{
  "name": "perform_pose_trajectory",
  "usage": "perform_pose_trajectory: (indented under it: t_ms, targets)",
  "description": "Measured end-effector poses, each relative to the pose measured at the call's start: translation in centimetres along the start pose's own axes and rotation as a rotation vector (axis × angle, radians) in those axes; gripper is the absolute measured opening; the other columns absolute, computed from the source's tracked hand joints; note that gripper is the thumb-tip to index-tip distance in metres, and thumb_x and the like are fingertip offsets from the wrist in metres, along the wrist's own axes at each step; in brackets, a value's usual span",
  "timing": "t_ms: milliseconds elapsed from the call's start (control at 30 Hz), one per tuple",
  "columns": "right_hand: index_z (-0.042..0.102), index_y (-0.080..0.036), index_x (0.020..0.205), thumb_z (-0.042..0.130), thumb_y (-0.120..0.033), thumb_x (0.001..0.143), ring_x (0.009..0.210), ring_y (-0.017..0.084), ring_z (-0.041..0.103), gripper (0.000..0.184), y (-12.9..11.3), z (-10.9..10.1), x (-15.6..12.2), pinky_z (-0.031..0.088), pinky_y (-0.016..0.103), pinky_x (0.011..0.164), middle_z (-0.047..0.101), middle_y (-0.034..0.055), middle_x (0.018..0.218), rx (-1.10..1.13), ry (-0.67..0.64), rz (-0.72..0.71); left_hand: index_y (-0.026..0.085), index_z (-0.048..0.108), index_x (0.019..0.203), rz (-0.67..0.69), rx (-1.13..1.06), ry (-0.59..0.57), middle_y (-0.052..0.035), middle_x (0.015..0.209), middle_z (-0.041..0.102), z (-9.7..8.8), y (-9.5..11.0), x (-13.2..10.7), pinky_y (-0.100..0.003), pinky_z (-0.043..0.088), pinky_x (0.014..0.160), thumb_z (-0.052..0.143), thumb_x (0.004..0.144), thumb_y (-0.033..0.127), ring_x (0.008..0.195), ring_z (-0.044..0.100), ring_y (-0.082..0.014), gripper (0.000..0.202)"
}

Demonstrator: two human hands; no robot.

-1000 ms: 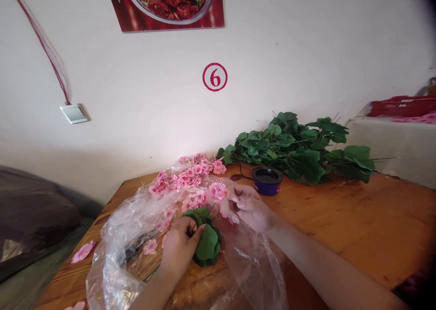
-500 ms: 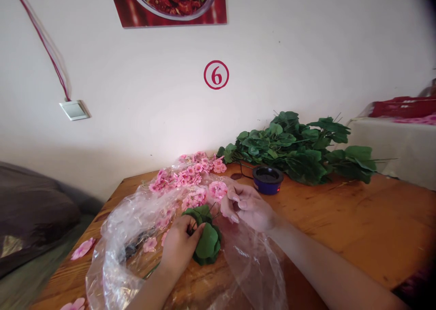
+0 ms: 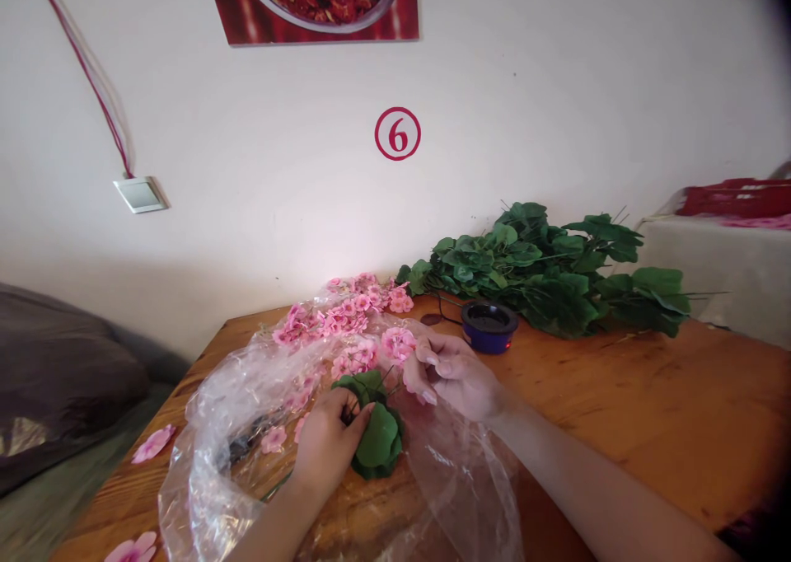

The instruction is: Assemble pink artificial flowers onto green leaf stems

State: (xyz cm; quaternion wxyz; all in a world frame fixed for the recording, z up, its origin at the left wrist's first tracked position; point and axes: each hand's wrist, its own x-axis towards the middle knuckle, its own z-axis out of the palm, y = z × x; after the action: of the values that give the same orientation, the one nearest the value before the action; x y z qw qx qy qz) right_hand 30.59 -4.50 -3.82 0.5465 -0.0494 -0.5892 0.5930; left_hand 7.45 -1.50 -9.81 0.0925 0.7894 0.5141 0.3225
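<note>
My left hand (image 3: 330, 434) is closed around the stem of an artificial leaf sprig (image 3: 376, 442), its round green leaves spreading on both sides of the fingers. Just to the right, my right hand (image 3: 457, 372) is pinched, with a pink artificial flower (image 3: 399, 345) against its fingers. More pink shows below those fingertips, partly hidden by them. Thin dark stem ends stick up between the two hands. Under both hands lies a crumpled clear plastic bag (image 3: 210, 430), and a bunch of pink flowers (image 3: 337, 319) rests on its far part.
A heap of green leaf sprigs (image 3: 556, 273) lies at the back right of the wooden table (image 3: 618, 414). Before it stands a small blue melting pot (image 3: 489, 331) with a red light and a cord. Loose pink petals (image 3: 153, 444) lie at the left edge. Behind rises a white wall (image 3: 278, 175).
The whole view has shifted slightly to the right. Both hands keep nearly the same pose, with the leaf sprig and the pink flower between them.
</note>
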Motion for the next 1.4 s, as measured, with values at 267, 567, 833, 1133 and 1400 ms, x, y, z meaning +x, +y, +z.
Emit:
perform_pose_trajectory:
  t_ms: [267,567,833,1133,1400]
  targets:
    - [0.044,-0.02,0.077,0.047,-0.021,0.082,0.053,0.015,0.045,0.006,0.18,-0.23,0.16,0.031,0.031,0.061,0.058,0.003,0.061,0.021,0.002,0.002,0.021,0.046,0.066,-0.006,0.007,-0.018,0.0005,0.067,0.054,-0.21,0.36,-0.01,-0.028,0.036,0.063,0.057,0.085,0.037,0.068,0.051,-0.0175,0.028]
    - [0.046,-0.02,0.082,0.051,-0.021,0.083,0.056,0.015,0.046,0.005,0.21,-0.26,-0.02,0.031,0.03,0.061,0.057,0.0021,0.065,0.006,-0.013,0.004,0.021,0.046,0.067,-0.002,-0.007,-0.01,0.0008,0.068,0.053,-0.07,0.07,-0.11,-0.028,0.036,0.063,0.058,0.085,0.038,0.068,0.052,-0.0178,0.028]
    - [0.045,-0.02,0.08,0.052,-0.024,0.083,0.056,0.015,0.046,0.009,0.03,-0.22,-0.07,0.031,0.029,0.06,0.056,0.0021,0.066,0.002,-0.003,0.017,0.02,0.047,0.066,0.009,0.005,-0.005,0.0007,0.068,0.054,-0.05,0.11,-0.12,-0.028,0.036,0.063,0.06,0.085,0.038,0.069,0.053,-0.0182,0.029]
    - [0.043,-0.021,0.075,0.05,-0.021,0.08,0.054,0.016,0.046,0.009,0.24,-0.23,0.13,0.032,0.03,0.058,0.055,0.0013,0.06,-0.036,0.046,0.017,0.02,0.048,0.067,-0.024,0.002,-0.03,0.0006,0.068,0.055,-0.17,0.26,-0.12,-0.028,0.036,0.061,0.06,0.085,0.038,0.068,0.054,-0.0178,0.028]
    - [0.047,-0.02,0.072,0.052,-0.017,0.078,0.055,0.014,0.044,0.009,0.22,0.32,0.13,0.028,0.027,0.055,0.053,-0.0001,0.062,-0.146,0.17,0.032,0.02,0.061,0.084,0.009,-0.123,0.029,-0.0008,0.076,0.058,-0.41,0.5,-0.23,-0.031,0.044,0.069,0.059,0.087,0.037,0.075,0.057,-0.0186,0.018]
